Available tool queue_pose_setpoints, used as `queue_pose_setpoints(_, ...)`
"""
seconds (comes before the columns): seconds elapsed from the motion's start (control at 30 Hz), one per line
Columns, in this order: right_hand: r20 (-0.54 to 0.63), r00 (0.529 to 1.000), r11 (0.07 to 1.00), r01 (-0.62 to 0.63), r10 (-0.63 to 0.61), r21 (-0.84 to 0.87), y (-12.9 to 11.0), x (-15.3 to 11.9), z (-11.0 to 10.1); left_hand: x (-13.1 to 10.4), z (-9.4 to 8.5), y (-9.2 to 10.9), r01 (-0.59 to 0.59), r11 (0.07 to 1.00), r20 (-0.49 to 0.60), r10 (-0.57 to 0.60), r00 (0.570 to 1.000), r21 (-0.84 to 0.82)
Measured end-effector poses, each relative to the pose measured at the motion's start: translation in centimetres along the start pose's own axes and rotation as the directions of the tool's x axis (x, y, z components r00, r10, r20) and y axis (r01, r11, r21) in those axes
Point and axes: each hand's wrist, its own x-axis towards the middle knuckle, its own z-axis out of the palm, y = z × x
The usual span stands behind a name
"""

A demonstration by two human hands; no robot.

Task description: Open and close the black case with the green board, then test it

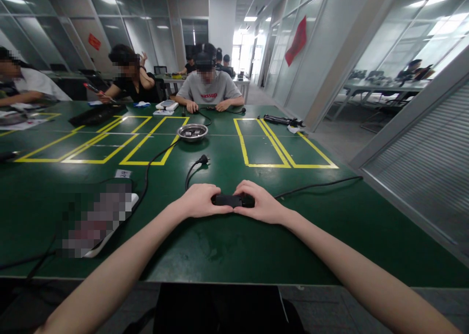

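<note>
My left hand (201, 200) and my right hand (261, 202) face each other just above the green table (220, 256). Between them is a black oblong block (233, 200), one end gripped by the fingers of each hand. Whether it is one piece or two joined ones, I cannot tell. A black cord (315, 186) runs from behind my right hand to the table's right edge. Beyond my left hand, a black power plug (203, 159) lies with its prongs to the right, its cable curving back toward that hand.
A metal bowl (192, 132) with small metal parts stands farther back. Yellow tape frames (287, 166) mark the tabletop. At left lies a blurred-out item with a white edge (110, 236), a black cable beside it. Across the table, a person in grey (208, 87) handles cords.
</note>
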Motion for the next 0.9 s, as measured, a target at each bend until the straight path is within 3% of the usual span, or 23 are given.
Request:
queue_pose_setpoints(0.17, -0.009, 0.998, 0.997, 0.055, -0.056, -0.046, -0.4, -0.1, 0.0, -0.3, 0.0, 0.1, -0.105, 0.991, 0.021, 0.104, 0.994, 0.084)
queue_pose_setpoints(0.3, 0.037, 0.999, 0.991, 0.024, -0.019, -0.132, -0.7, -0.2, 0.3, -0.2, 0.4, -0.4, -0.218, 0.97, -0.05, 0.224, 0.973, 0.107)
queue_pose_setpoints(0.5, 0.131, 0.984, 0.958, 0.147, -0.117, -0.245, -0.8, -0.2, 0.0, -0.2, 1.0, -0.5, -0.321, 0.931, -0.126, 0.344, 0.93, 0.172)
queue_pose_setpoints(0.7, 0.156, 0.974, 0.929, 0.204, -0.163, -0.308, -0.8, -0.3, -0.2, -0.3, 1.2, -0.3, -0.356, 0.905, -0.133, 0.392, 0.91, 0.234)
queue_pose_setpoints(0.9, 0.144, 0.972, 0.876, 0.232, -0.187, -0.422, -0.7, -0.3, -0.1, -0.2, 1.3, 0.0, -0.34, 0.916, -0.105, 0.367, 0.924, 0.211)
